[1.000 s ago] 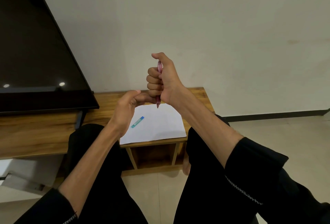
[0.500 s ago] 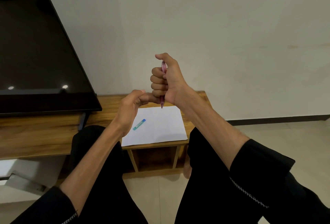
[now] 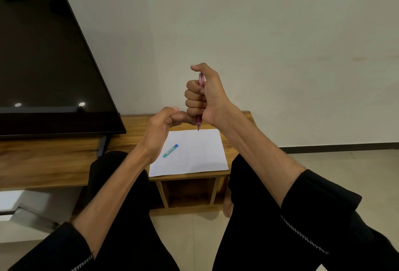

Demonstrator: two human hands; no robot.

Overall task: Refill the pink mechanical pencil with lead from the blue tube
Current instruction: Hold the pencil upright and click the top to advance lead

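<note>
My right hand (image 3: pixel 210 95) is closed in a fist around the pink mechanical pencil (image 3: pixel 201 80), held upright in the air with its tip pointing down and my thumb over its top end. My left hand (image 3: pixel 159 128) sits just left of the pencil's lower end, thumb and forefinger pinched together and touching the right fist. Whether anything lies between those fingers is too small to see. The blue tube (image 3: pixel 170 151) lies slanted on a white sheet of paper (image 3: pixel 200 156), below and apart from both hands.
The paper rests on a low wooden table (image 3: pixel 54 158) with open shelf compartments (image 3: pixel 190 193) under it. A large dark screen (image 3: pixel 43 65) stands on the table's left part. My knees in black trousers flank the table; a pale wall is behind.
Both hands keep the same pose around the pencil. They sit slightly further right and lower in the picture, mostly from a small shift of my head. The tube has not moved.
</note>
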